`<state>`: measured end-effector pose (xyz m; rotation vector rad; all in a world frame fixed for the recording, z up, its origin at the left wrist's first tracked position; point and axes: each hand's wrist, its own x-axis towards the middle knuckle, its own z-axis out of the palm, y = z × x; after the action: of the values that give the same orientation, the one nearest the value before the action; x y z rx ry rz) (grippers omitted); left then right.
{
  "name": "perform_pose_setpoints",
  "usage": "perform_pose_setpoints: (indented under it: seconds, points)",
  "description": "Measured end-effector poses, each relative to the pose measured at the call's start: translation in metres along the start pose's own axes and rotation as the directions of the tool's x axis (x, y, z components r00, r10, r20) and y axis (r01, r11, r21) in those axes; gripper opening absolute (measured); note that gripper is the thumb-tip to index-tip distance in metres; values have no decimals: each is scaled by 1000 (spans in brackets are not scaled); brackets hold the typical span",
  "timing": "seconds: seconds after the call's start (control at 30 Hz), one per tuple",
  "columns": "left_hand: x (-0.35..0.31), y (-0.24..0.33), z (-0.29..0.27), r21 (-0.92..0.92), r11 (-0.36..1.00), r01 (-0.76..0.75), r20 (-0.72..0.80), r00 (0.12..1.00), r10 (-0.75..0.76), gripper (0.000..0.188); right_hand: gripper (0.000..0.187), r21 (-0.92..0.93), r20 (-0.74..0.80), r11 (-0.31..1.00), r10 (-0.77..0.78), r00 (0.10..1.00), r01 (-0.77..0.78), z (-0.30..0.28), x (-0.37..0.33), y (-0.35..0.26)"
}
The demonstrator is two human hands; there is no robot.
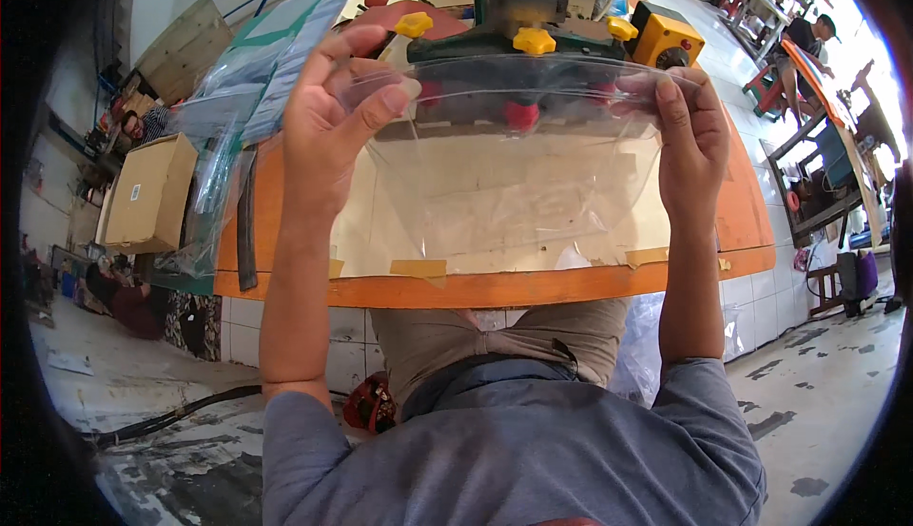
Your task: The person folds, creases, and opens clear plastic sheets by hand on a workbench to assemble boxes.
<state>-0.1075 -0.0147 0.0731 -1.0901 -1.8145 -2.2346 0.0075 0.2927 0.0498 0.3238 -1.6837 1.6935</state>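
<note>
A clear plastic bag (514, 160) hangs stretched between my two hands above an orange-edged work table (495, 288). My left hand (333, 117) pinches its upper left corner between thumb and fingers. My right hand (689, 136) grips the upper right corner. The bag's top edge sits just in front of a green machine (518, 12) with yellow knobs and red parts that show through the plastic. The bag looks empty and hangs down over the pale table top.
A stack of clear plastic bags (238, 107) lies at the table's left end, next to a cardboard box (147, 193). A yellow control box (666, 41) stands at the right of the machine. Other people sit at the far left and far right. Cables lie on the floor.
</note>
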Motion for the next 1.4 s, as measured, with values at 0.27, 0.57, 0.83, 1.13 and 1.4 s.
perform_pose_setpoints:
  seconds: [0.27, 0.57, 0.83, 1.13, 1.4]
  points:
    - [-3, -12, 12, 7, 1000, 21, 24, 999, -21, 20, 20, -2, -9, 1000, -2, 1000, 2, -5, 2, -3]
    - [-4, -8, 9, 109, 994, -16, -25, 1000, 19, 20, 20, -38, -60, 998, 52, 997, -54, -6, 4, -5]
    - [-7, -10, 4, 91, 988, -123, -123, 983, 134, 23, 19, -79, -79, 996, 39, 996, -45, 1, -6, -10]
    - [-13, -20, 0, -22, 980, -198, -176, 966, 192, 20, 30, -68, -11, 998, 3, 1000, -4, -5, -13, -11]
    - [-15, -17, -2, -59, 988, -142, -152, 980, 131, 26, 33, -27, 21, 999, 28, 999, -27, -9, -11, -13]
